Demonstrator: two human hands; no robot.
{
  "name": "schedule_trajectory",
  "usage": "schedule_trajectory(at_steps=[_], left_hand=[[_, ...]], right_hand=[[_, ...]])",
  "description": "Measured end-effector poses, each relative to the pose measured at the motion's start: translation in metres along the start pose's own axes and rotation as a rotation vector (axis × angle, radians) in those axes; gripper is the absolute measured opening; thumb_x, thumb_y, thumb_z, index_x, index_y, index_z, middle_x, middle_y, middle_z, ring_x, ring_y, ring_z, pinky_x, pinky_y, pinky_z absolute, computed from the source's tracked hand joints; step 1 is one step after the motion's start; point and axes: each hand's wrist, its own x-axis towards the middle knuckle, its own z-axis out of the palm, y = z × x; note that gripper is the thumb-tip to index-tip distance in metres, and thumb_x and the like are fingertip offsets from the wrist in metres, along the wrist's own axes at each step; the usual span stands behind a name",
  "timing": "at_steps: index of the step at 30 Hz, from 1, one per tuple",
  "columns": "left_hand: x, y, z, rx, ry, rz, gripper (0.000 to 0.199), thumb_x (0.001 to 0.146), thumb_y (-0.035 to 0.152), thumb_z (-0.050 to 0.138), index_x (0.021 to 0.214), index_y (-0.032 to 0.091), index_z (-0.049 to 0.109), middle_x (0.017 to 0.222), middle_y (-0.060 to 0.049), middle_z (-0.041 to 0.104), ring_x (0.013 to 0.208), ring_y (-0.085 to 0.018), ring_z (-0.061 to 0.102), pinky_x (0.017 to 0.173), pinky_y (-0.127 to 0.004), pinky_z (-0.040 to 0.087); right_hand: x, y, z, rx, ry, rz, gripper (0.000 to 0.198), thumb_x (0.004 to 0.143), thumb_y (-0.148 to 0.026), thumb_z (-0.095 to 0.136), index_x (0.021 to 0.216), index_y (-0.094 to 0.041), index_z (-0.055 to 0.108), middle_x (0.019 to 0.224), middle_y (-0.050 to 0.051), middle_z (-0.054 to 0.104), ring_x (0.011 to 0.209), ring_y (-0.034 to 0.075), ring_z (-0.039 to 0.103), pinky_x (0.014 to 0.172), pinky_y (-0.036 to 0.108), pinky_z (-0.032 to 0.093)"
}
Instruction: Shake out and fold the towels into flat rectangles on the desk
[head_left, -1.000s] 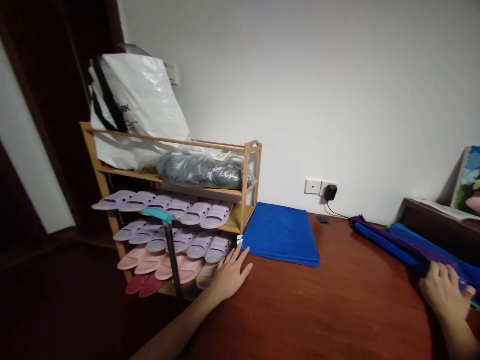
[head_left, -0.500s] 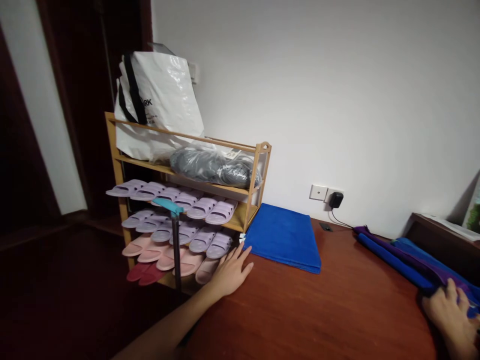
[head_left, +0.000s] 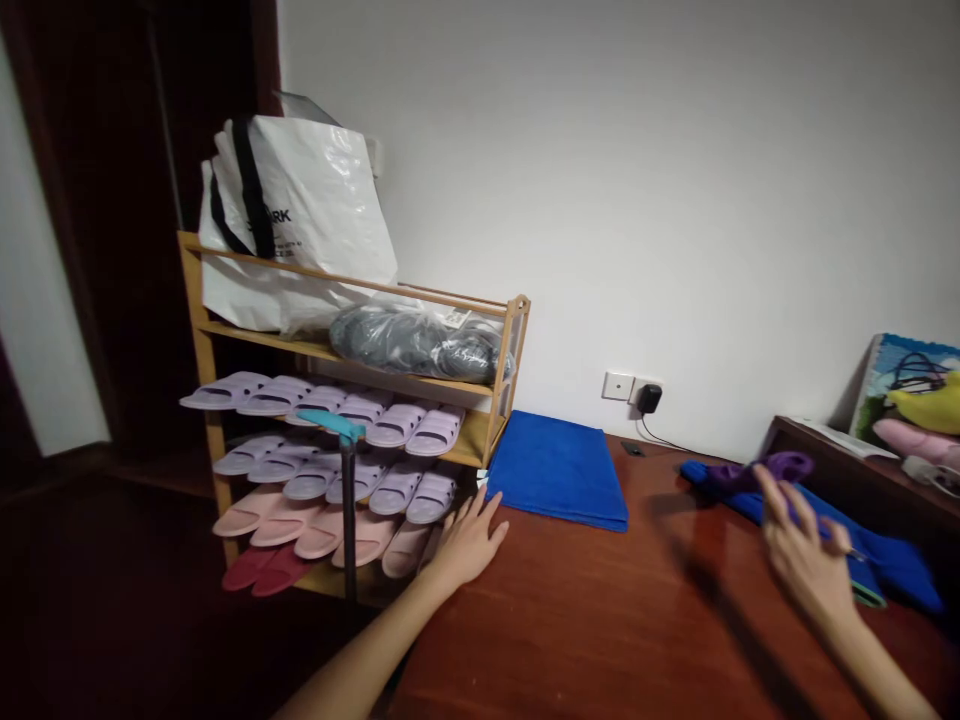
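Table (head_left: 555, 630): red-brown, runs off to my R.
Rack (head_left: 482, 435): wooden, just beside tbl's L end, w/ rows of lilac & pink slippers (head_left: 394, 425).
White bag (head_left: 330, 190): on rack's top shelf, next to clear-wrapped grey bundle (head_left: 409, 340).
Folded blue cloth (head_left: 559, 470): flat on tbl, nr rack.
Blue cloths (head_left: 900, 565): R side of tbl, loose.
Purple cloth (head_left: 793, 466): bunched by blue cloths, at R hand's fingers.
R hand (head_left: 808, 550): fingers part-curled; can't tell from here if gripping purple.
L hand (head_left: 472, 542): fingers spread, at tbl edge, by folded cloth's corner.
Charger (head_left: 649, 399): blk, plugged in.
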Motion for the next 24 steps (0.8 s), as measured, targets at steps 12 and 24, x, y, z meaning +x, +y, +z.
schedule_trajectory(at_steps=[12,24], left_hand=[[-0.044,0.044,-0.04,-0.06,0.112,0.373,0.052,0.096,0.042,0.03,0.143,0.019,0.035,0.151,-0.01,0.026,0.138,-0.027,0.021,0.11,-0.047,0.019],[-0.111,0.141,-0.03,-0.287,-0.143,0.555,0.021,0.087,0.024,0.048,0.105,0.02,0.057,0.102,-0.008,0.061,0.093,-0.023,0.058,0.085,-0.034,0.046]], right_hand=[[-0.131,-0.135,-0.068,-0.027,0.339,-0.84,0.046,0.087,-0.034,0.034,0.129,-0.025,0.051,0.123,0.001,0.057,0.093,0.019,0.063,0.064,0.032,0.045],[-0.151,-0.146,-0.044,0.35,0.394,-0.691,0.031,0.083,-0.026,0.051,0.112,-0.021,0.059,0.096,0.001,0.069,0.084,0.017,0.065,0.067,0.025,0.052]])
